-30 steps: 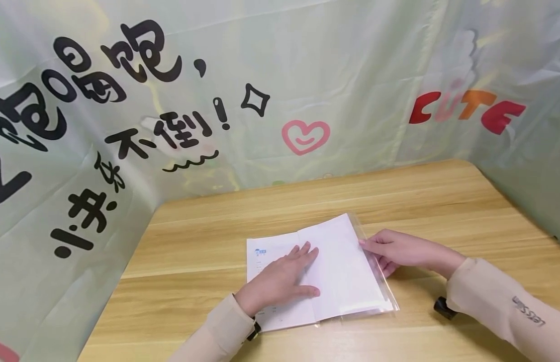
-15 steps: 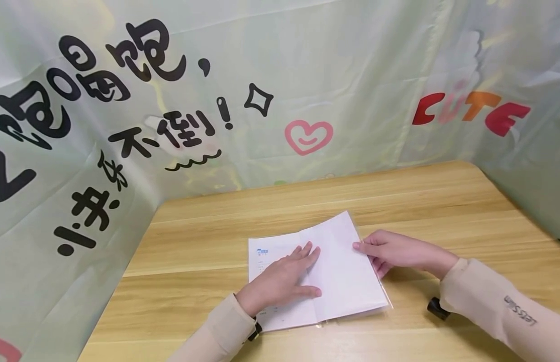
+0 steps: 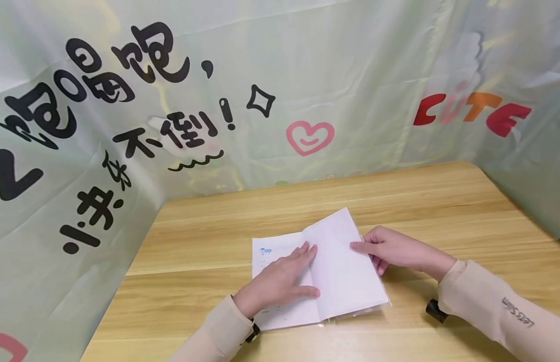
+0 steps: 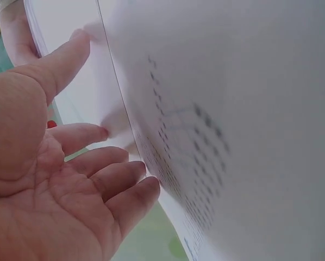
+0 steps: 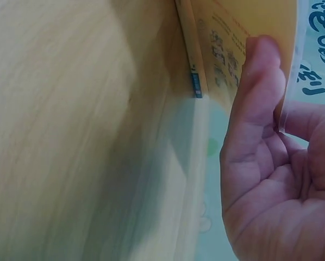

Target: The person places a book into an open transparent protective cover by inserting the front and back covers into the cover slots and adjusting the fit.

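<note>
An open book with a white printed left page [image 3: 273, 246] and a blank right leaf [image 3: 345, 271] lies on the table. My left hand [image 3: 282, 279] rests near the fold, its fingers spread. In the left wrist view the fingertips of this hand [image 4: 70, 168] touch the paper beside the blurred printed page [image 4: 260, 109]. At the right edge my right hand [image 3: 393, 249] pinches the raised cover and leaf, thumb on top and fingers beneath. From the right wrist, the yellow outer cover [image 5: 225, 32] shows above the table, with a clear plastic edge [image 5: 289, 103] between thumb and fingers.
The wooden table [image 3: 207, 221] extends around the book. Behind and beside it hangs a pale green cloth [image 3: 352, 75] with black lettering, a pink heart and "CUTE". A black wrist strap piece [image 3: 436, 310] sits below the right sleeve [image 3: 497, 306].
My right hand has moved slightly left, and the right leaf now stands tilted higher. The clear cover edge, which stuck out past the leaf, now lines up closely with it. My left hand stays put.
</note>
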The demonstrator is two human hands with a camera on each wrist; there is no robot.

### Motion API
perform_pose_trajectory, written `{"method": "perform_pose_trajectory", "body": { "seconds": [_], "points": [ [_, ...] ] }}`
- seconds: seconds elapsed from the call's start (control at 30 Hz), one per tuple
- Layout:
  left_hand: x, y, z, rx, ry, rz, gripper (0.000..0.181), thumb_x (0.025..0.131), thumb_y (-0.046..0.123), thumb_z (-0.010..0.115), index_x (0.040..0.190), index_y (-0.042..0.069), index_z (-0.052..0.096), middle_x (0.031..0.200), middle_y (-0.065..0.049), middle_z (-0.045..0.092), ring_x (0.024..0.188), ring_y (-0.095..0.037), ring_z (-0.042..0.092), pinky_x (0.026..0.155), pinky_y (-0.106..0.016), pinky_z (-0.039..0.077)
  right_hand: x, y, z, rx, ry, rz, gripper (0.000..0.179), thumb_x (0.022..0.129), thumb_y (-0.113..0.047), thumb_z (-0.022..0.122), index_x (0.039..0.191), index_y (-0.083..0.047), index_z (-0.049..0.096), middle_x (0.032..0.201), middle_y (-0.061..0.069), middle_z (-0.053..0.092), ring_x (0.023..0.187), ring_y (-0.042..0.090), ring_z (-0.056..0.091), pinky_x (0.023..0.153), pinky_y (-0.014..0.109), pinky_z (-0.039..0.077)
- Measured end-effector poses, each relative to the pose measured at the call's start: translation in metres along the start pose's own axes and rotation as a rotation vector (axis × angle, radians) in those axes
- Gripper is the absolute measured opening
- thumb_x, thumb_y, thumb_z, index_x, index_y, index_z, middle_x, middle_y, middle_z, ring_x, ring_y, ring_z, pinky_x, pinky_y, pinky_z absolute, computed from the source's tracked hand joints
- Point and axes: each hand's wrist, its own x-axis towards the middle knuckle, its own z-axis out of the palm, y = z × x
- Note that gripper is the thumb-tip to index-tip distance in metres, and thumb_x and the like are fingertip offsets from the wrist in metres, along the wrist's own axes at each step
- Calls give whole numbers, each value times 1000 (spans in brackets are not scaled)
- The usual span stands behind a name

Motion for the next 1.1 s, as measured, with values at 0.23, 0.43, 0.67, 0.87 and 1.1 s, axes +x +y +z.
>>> {"method": "perform_pose_trajectory", "body": {
  "seconds": [0.23,0.43,0.67,0.87,1.1],
  "points": [
    [-4,-5,0,32,34,10,79,100,39,76,165,12,42,174,-17,33,157,-35,45,124,-55,44,-9,0,-7,-18,18,8,38,112,-28,58,81,-6,63,62,-5,57,53,9,57,57,27,58],
    [-10,-16,-3,-13,48,-20,77,100,37,77,163,7,45,173,-20,34,159,-38,41,125,-59,41,-18,-2,-17,-31,33,-1,38,110,-30,61,83,-4,65,64,-3,60,55,9,58,59,28,59],
    [-14,-18,-6,-35,48,-76,80,98,36,79,162,3,45,174,-21,33,162,-37,36,126,-59,39,-31,-1,-31,-71,48,-28,43,111,-28,59,81,3,59,61,-5,57,53,9,57,57,28,57],
    [-16,-21,-5,-52,52,-96,81,99,38,79,163,2,44,175,-25,27,160,-43,36,126,-59,39,-39,-6,-40,-118,77,-34,47,111,-28,58,79,5,53,58,-5,52,53,9,55,57,29,56],
    [-14,-22,-4,-66,50,-100,82,98,37,79,163,2,43,172,-31,26,156,-47,42,125,-57,42,-39,-11,-40,-151,117,-56,48,110,-27,59,79,9,55,58,-6,54,53,9,55,56,29,56]
  ]
}}
